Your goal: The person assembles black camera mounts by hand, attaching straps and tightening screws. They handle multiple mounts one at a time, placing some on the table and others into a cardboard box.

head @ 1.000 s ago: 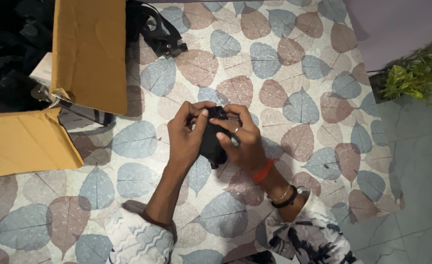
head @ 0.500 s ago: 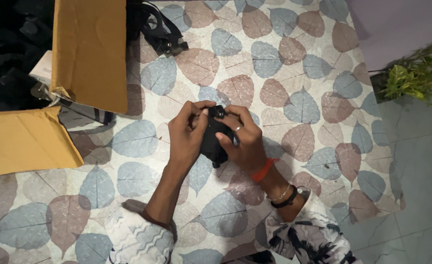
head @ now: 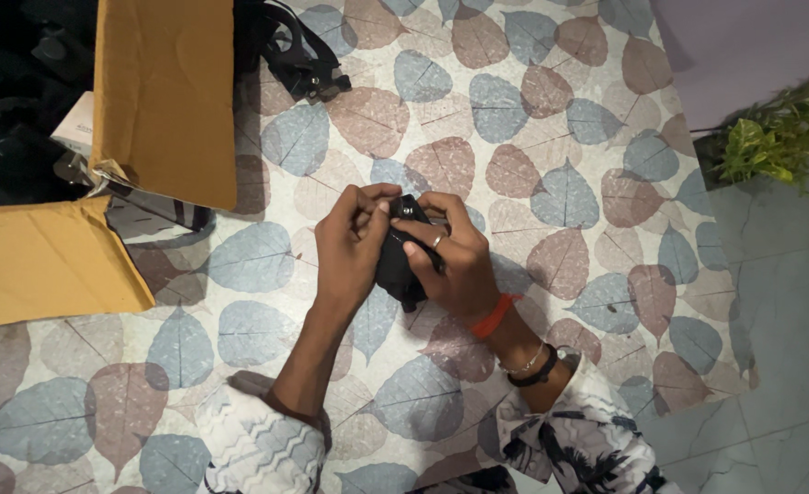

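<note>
Both hands, left hand (head: 348, 249) and right hand (head: 456, 261), grip a small black gadget (head: 397, 265), fingers wrapped around its sides; it looks rigid and light.

We see an open cardboard box (head: 162, 101) at the upper left on a leaf-patterned mat (head: 551, 137), black straps (head: 299, 59) just beside it, and a green plant (head: 775, 137) at the right.

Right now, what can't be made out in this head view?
- Small black object: its kind; the left hand and right hand cover most of it.
- Cardboard box: contents too dark, cut off by the left edge.
- Black strapped item: partly hidden behind the box flap and cut by the top edge.
- Green plant: cut off by the right edge.
</note>
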